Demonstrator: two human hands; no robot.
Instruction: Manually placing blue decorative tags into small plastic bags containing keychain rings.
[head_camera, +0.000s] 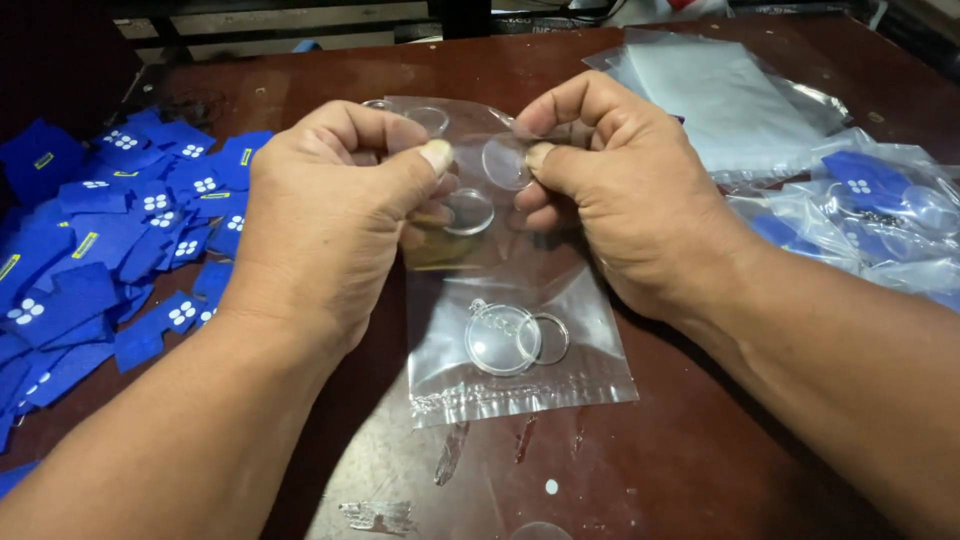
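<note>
Dark reddish-brown table (700, 450), scuffed, with pale paint smears near the front edge. From my remote seat I see both hands up over the middle of it.

Left hand (325, 215) is curled narrow, thumb and fingers pinched on the upper left part of a clear plastic bag (520, 370). Right hand (620, 195) is pinched the same way on the upper right part, thumb tip pressing the film. The two thumbs sit close together, just apart. The bag hangs between both grips with its lower sealed end lying on the table, toward me.

Inside the bag, low down, there is a clear round disc (500, 340) with a thin clear ring (550, 338) overlapping its right edge. More clear round pieces (468, 212) show up by the fingertips; I cannot tell whether they are inside the film or behind it.

Left of the left hand, well apart from the bag: a heap of blue fabric pieces (100, 250) with white dot marks. Far right: a stack of empty clear bags (720, 100), and nearer, filled bags (870, 220) with blue pieces inside.
</note>
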